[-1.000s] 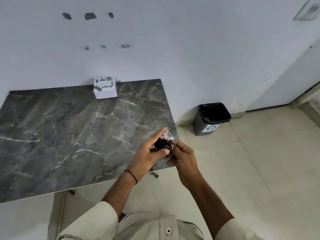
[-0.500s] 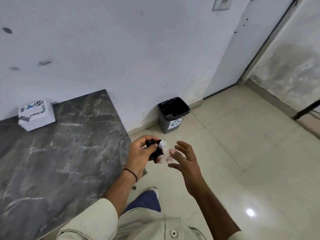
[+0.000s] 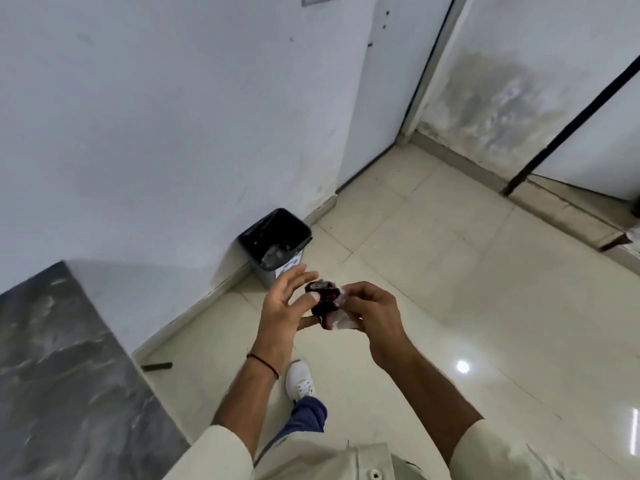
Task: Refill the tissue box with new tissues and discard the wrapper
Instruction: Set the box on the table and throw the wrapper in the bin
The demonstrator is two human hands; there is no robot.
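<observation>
The crumpled wrapper (image 3: 325, 304), clear plastic with black and red print, sits between my two hands above the floor. My right hand (image 3: 375, 315) pinches it from the right side. My left hand (image 3: 282, 306) is beside it on the left with fingers spread, and only a fingertip touches the wrapper. The small black-lined waste bin (image 3: 265, 277) stands against the wall just beyond my hands, with some clear rubbish inside. The tissue box is out of view.
The dark marble table (image 3: 52, 375) fills the lower left, with its corner close to my left arm. My white shoe (image 3: 299, 379) is on the pale tiled floor (image 3: 485, 306). A closed white door (image 3: 381, 98) stands behind the bin.
My view has swung right, away from the table and towards the bin. The wrapper has passed from my left hand to my right, and the left hand has opened.
</observation>
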